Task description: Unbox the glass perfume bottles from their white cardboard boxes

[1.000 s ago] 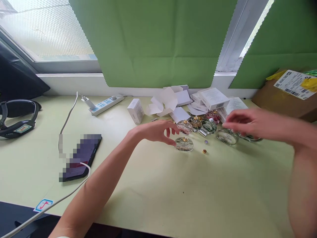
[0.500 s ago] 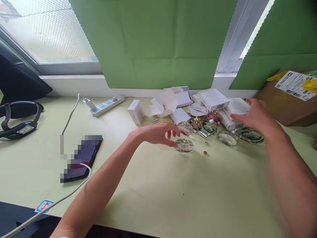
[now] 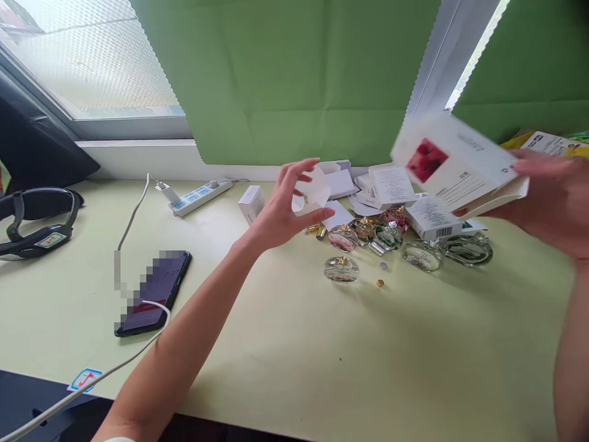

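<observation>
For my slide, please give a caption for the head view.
Right hand lifts a white box above perfume bottles; left hand hovers open.

Both arms bare to the frame edge, no watch, rings or gloves on left hand (image 3: pixel 280 212) or right hand (image 3: pixel 550 199). White bit of sleeve at left elbow.

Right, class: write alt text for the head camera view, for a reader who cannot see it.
The right hand lifts a white box with a red picture, blurred, above small glass bottles on a pale green table. The left hand hangs open nearby, empty.
</observation>
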The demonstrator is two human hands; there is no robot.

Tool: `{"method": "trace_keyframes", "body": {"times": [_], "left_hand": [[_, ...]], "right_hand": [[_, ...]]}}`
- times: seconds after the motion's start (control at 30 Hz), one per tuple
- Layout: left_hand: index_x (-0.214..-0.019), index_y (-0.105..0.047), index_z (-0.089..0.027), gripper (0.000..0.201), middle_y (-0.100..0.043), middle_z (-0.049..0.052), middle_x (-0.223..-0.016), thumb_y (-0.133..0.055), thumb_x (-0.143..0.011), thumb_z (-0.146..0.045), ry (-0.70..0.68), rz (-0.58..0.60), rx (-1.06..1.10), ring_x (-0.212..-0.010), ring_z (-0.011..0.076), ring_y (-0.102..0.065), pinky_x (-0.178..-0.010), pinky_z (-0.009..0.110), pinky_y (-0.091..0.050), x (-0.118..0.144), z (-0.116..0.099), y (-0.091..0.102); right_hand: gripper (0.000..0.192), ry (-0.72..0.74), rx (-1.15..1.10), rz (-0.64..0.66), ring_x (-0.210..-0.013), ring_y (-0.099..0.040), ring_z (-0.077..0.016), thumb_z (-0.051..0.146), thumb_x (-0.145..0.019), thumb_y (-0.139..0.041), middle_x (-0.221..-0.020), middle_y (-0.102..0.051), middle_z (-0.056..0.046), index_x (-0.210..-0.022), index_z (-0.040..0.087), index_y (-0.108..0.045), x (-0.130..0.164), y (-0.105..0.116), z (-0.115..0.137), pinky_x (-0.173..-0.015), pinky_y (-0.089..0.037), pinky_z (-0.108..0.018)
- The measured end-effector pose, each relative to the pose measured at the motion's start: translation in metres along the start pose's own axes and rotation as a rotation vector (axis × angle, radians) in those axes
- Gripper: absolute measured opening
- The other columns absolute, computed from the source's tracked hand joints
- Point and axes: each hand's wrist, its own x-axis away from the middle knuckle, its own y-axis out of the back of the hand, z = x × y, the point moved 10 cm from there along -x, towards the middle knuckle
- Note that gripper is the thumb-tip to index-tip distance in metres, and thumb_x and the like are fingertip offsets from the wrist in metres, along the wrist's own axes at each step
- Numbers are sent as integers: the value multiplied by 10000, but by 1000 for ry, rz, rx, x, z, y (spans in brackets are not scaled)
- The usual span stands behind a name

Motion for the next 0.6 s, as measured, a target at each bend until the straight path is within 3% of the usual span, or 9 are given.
{"method": "trace_keyframes", "body": {"times": [0.03,0.1,0.2,0.27,0.37,0.5,0.6], "left_hand": [[-1449,-306,-337,778,-347,80,-1513,-702,-804,-515,-31,-63,-3,-1302,242,-441,-1018,363,-441,0,-5,5],[-1461,-281,-354,830,-304,68,-1543,-728,-779,-511,-58,-75,7,-1360,265,-386,-1059,383,-420,-1,-11,4],[-1420,-364,-343,721,-406,52,-1489,-716,-804,-470,-51,35,90,-1343,255,-426,-1065,377,-429,1,-15,-6],[-1353,-457,-313,569,-518,52,-1383,-679,-845,-443,-4,152,183,-1246,230,-525,-980,340,-498,3,-14,-17],[-1246,-551,-262,419,-624,52,-1198,-641,-878,-440,90,266,298,-1054,188,-627,-788,262,-566,7,-8,-30],[-1168,-599,-235,377,-646,44,-1126,-662,-862,-447,137,201,300,-990,167,-642,-726,218,-558,5,-1,-24],[-1166,-604,-240,387,-646,47,-1142,-663,-857,-465,177,199,300,-975,166,-648,-703,212,-551,4,5,-23]], "right_hand": [[509,-11,-194,155,-925,-665,-307,495,-955,-296,-1109,-705,-128,-1330,298,-578,6,-25,10,-669,-500,-415],[472,-63,-384,352,-963,-656,-318,488,-930,-365,-1080,-714,-98,-1290,302,-606,18,-65,22,-714,-532,-414],[492,-127,-487,543,-977,-652,-311,542,-894,-487,-1061,-717,-102,-1281,264,-611,31,-109,30,-750,-566,-391],[521,-161,-563,673,-997,-648,-304,571,-889,-514,-1063,-720,-104,-1297,257,-595,39,-131,33,-782,-573,-383],[533,-145,-570,726,-1006,-654,-287,603,-929,-431,-1049,-729,-106,-1301,256,-589,41,-142,36,-810,-564,-365],[579,6,-516,745,-1042,-652,-275,600,-971,-296,-1169,-698,-130,-1387,258,-511,39,-139,46,-806,-560,-357],[553,113,-466,735,-1121,-630,-268,554,-954,-416,-1295,-648,-100,-1460,331,-412,38,-134,48,-822,-563,-359]]}}
